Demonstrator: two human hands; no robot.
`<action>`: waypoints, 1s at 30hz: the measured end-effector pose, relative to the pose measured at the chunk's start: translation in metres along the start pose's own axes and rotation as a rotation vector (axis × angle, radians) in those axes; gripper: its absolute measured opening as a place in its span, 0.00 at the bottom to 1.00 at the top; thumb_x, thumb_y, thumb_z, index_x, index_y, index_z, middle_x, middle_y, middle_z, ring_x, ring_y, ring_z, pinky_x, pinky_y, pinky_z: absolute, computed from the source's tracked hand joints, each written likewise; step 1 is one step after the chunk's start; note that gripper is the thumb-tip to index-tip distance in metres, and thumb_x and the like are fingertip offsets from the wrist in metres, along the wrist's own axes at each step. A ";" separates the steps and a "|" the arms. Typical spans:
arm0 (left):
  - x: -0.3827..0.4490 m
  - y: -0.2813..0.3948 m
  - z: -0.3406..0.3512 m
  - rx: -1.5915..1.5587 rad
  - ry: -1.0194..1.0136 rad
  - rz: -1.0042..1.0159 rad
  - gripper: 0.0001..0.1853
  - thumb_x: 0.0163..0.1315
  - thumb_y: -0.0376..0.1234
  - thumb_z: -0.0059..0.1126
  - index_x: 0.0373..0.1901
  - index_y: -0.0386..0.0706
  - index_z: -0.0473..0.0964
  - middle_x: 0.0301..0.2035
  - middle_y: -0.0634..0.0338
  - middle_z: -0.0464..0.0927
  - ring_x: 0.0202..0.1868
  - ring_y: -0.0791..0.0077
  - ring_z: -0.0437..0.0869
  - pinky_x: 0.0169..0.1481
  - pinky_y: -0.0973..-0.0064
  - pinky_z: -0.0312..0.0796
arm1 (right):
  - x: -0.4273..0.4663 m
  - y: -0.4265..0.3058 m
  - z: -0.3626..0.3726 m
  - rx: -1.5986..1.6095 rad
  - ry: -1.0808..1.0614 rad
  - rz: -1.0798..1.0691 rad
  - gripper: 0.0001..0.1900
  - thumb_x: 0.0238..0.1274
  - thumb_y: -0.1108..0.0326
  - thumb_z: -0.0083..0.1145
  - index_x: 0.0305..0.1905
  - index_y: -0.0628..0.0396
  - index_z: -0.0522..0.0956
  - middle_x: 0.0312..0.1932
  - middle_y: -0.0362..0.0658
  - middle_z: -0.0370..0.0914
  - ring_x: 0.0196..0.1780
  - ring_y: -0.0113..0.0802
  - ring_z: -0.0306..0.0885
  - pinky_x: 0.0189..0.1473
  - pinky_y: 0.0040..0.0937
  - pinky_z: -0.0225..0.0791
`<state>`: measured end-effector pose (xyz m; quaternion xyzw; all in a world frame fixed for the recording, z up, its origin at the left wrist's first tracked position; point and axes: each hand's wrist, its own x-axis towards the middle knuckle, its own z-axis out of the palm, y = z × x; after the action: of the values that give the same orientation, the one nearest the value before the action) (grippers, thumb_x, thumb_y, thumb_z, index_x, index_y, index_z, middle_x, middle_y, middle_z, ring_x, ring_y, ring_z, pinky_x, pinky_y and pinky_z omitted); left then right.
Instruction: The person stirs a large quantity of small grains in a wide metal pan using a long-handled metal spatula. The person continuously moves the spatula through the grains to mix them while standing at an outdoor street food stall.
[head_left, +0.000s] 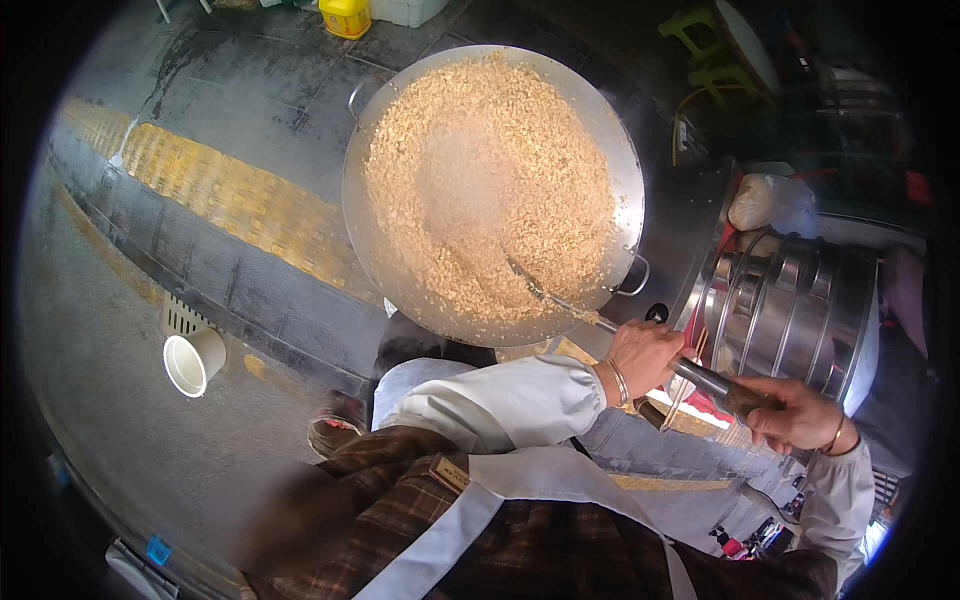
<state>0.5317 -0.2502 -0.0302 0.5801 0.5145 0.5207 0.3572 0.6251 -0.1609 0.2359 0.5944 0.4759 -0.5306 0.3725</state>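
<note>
A large round steel wok (628, 210) with loop handles stands before me. It holds a broad heap of crumbly golden-brown food (562, 135), with a paler, mist-blurred patch left of its middle. My left hand (643, 356) grips the metal shaft of a long-handled spatula (703, 376) just outside the wok's near right rim. Farther back, my right hand (802, 412) is wrapped around the tool's wooden end. The shaft slants over the rim, and its working end is sunk in the food, so its shape is hidden.
Stacked metal steamer tiers (795, 307) stand close to the right of my hands, beneath a plastic bag (757, 201). A white bucket (193, 364) is on the pavement at left. Yellow tactile paving (232, 195) runs toward the wok. A yellow jug (345, 16) stands beyond it.
</note>
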 end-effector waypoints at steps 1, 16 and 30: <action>-0.001 0.001 -0.002 -0.061 0.050 -0.028 0.06 0.54 0.33 0.58 0.22 0.43 0.72 0.24 0.58 0.78 0.30 0.58 0.81 0.35 0.60 0.70 | -0.003 -0.022 -0.006 -0.072 0.033 0.059 0.28 0.67 0.70 0.55 0.70 0.53 0.63 0.25 0.39 0.76 0.19 0.19 0.69 0.19 0.19 0.65; 0.008 -0.188 -0.086 0.302 -0.096 0.046 0.18 0.63 0.41 0.53 0.18 0.42 0.72 0.21 0.52 0.76 0.29 0.54 0.77 0.41 0.60 0.66 | 0.217 -0.061 0.099 0.675 -0.075 -0.301 0.42 0.54 0.78 0.52 0.75 0.43 0.52 0.25 0.41 0.68 0.16 0.25 0.65 0.15 0.24 0.58; -0.079 -0.100 -0.045 -0.263 -0.244 -0.246 0.07 0.53 0.30 0.58 0.23 0.40 0.70 0.21 0.61 0.73 0.26 0.71 0.74 0.30 0.70 0.65 | 0.132 -0.016 0.125 1.163 -0.408 -0.210 0.06 0.53 0.74 0.53 0.24 0.53 0.70 0.15 0.37 0.66 0.15 0.23 0.64 0.14 0.19 0.58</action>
<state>0.4711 -0.3105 -0.1343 0.5201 0.4620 0.4616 0.5504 0.5729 -0.2526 0.0864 0.5365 0.0842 -0.8395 0.0172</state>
